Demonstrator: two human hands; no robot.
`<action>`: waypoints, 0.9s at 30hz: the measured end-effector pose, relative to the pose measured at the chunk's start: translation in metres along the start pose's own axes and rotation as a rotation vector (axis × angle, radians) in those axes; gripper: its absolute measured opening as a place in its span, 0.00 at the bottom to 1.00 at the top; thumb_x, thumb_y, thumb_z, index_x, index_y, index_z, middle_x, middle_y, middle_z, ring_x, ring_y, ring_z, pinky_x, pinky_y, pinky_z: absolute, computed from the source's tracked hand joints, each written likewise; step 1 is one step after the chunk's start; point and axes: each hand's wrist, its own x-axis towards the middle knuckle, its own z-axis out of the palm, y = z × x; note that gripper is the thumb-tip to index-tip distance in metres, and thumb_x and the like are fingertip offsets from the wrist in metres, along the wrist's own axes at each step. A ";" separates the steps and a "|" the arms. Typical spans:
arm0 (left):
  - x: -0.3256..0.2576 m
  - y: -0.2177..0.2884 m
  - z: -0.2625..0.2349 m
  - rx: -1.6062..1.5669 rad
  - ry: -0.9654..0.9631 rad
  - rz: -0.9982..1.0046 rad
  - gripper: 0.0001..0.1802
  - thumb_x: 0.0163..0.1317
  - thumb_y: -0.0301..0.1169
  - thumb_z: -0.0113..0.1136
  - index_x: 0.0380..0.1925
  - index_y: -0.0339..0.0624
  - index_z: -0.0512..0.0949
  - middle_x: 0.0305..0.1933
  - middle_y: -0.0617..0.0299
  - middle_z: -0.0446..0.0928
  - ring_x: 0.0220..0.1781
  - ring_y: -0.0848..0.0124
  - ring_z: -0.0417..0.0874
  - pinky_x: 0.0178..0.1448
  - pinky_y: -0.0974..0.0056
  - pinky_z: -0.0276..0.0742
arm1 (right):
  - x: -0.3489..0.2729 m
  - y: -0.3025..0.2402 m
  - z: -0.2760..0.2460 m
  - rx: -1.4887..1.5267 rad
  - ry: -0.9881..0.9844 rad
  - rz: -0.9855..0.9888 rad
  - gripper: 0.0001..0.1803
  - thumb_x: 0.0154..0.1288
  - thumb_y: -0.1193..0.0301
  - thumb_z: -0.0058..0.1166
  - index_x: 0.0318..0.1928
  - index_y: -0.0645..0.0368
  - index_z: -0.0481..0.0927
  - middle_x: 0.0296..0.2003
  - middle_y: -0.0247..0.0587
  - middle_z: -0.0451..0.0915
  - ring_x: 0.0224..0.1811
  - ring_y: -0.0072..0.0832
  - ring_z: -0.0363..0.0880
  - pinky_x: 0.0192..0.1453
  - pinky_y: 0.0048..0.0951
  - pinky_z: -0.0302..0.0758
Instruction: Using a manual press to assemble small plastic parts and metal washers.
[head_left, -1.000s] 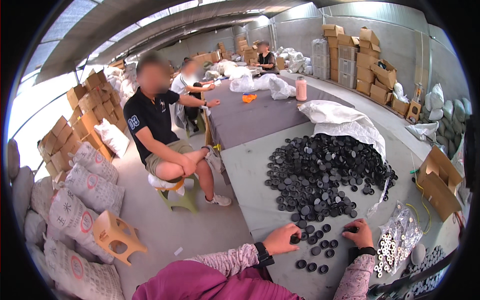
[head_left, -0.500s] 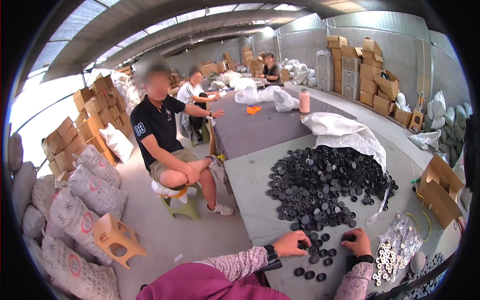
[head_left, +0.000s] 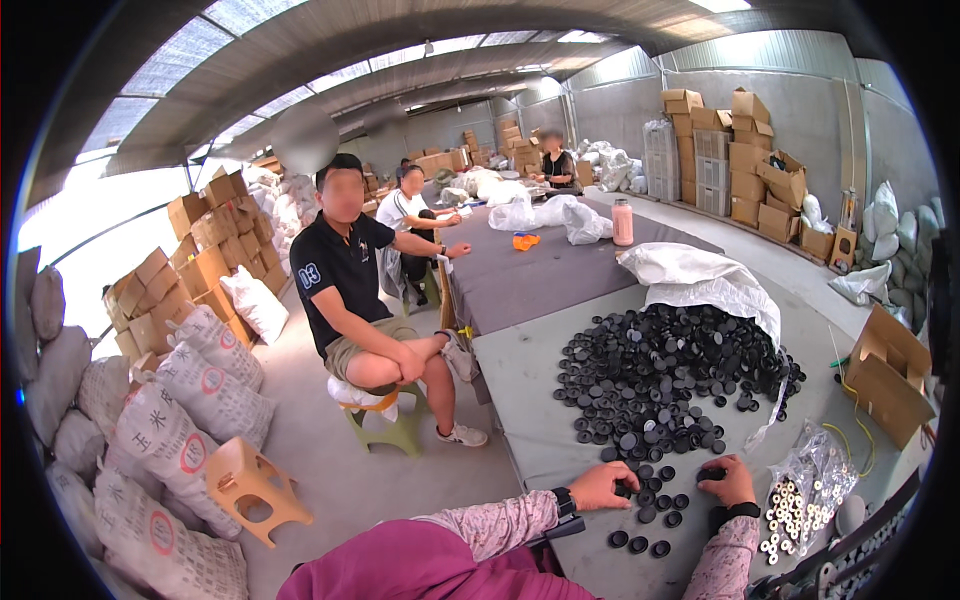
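Observation:
A large heap of round black plastic caps (head_left: 660, 370) lies on the grey-green tabletop, spilling from a white woven sack (head_left: 705, 275). Close to me, several loose caps (head_left: 655, 497) sit between my hands, and a short row of 3 caps (head_left: 638, 543) lies nearer the table edge. My left hand (head_left: 600, 487) is closed, its fingertips around a dark cap that is partly hidden. To the right, my right hand (head_left: 730, 484) has its thumb and fingers bent around another black cap (head_left: 711, 474), low over the table.
Beside my right forearm lies a clear bag of pale rings (head_left: 795, 510). An open cardboard box (head_left: 885, 370) stands at the right edge. Beyond the heap are a pink bottle (head_left: 622, 222) and an orange item (head_left: 526, 241). A person in black (head_left: 350, 270) sits left of the table, near a tan stool (head_left: 258, 490).
The whole view has shifted, so the scene sits further right and mostly lower. Both hands stay close to the same caps, and the row of 3 caps looks unchanged.

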 end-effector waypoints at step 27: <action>-0.002 0.002 0.001 -0.084 0.019 -0.009 0.20 0.48 0.29 0.77 0.44 0.46 0.85 0.43 0.69 0.74 0.31 0.79 0.72 0.37 0.70 0.73 | -0.003 -0.003 -0.001 0.042 -0.008 0.021 0.24 0.38 0.73 0.77 0.43 0.55 0.90 0.48 0.41 0.81 0.52 0.41 0.83 0.60 0.37 0.79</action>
